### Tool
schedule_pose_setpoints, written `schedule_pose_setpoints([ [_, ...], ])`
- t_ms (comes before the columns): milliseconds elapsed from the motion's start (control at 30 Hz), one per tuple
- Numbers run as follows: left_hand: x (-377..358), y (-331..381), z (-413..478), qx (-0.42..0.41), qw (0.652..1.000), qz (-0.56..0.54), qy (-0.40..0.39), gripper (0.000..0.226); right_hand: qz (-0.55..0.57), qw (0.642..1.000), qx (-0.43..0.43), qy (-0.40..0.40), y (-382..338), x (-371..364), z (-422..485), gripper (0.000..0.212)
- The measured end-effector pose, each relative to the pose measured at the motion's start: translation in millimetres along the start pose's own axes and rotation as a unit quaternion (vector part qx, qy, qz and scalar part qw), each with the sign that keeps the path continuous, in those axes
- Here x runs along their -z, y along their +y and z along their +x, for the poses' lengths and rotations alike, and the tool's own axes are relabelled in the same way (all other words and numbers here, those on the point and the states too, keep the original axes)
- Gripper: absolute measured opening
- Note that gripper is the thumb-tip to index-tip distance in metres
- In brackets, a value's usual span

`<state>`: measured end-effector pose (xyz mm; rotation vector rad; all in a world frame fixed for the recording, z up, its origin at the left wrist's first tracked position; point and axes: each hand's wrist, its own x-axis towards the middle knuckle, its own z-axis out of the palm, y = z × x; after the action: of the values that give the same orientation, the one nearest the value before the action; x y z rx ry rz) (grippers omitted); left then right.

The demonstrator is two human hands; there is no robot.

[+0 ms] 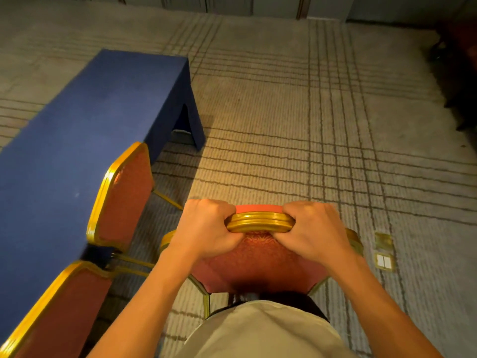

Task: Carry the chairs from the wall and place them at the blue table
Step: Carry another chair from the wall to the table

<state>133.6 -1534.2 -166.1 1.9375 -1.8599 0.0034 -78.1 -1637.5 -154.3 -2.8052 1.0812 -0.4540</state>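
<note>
Carpeted floor (296,130), beige with dark crossing lines, fills most of the view and runs back to a pale panelled wall (232,6) at the top. On the left stands the long blue counter (77,120), draped to the floor in cloth. Two red chairs with gold frames are already set along its near side, backs toward the camera: the farther chair (124,195) tucked close against the counter's edge, the nearer chair (59,306) just beside it at the lower left. A judgement: these two are placed, and the open stretch of counter beyond the farther chair looks like the next free spot.

A third chair (260,262) is directly in front of the person, well apart from the counter and right of the placed pair. Both hands grip the gold top rail of its backrest. The left hand (206,228) is curled tight over the rail's left end; the right hand (312,228) is wrapped the same way over the right end. Holding the rail at both ends likely keeps the chair level and steerable while it is carried; whether its legs touch the carpet cannot be told.

Small brass floor boxes (384,251) sit in the carpet to the right.
</note>
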Motion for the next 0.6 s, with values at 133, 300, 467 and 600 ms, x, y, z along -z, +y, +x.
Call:
schedule_pose_setpoints([
  [133,-14.0,-26.5,48.6,0.024,1.000,0.012,-0.006,0.055,0.026,1.000,0.010,-0.005,25.0,-15.6,57.4,0.034],
  [300,-31.9,-60.2,114.5,0.063,0.997,0.051,-0.004,0.052,0.031,0.998,0.048,-0.007,63.9,-41.8,144.0,0.032],
  [467,-43.9,-93.2,189.8,0.108,0.991,0.080,0.011,0.043,0.070,0.992,0.101,-0.038,105.2,-63.8,246.4,0.033],
  [600,-48.0,-109.3,233.6,0.159,0.983,0.091,0.026,0.042,0.075,0.986,0.148,-0.024,125.0,-71.5,308.7,0.032],
])
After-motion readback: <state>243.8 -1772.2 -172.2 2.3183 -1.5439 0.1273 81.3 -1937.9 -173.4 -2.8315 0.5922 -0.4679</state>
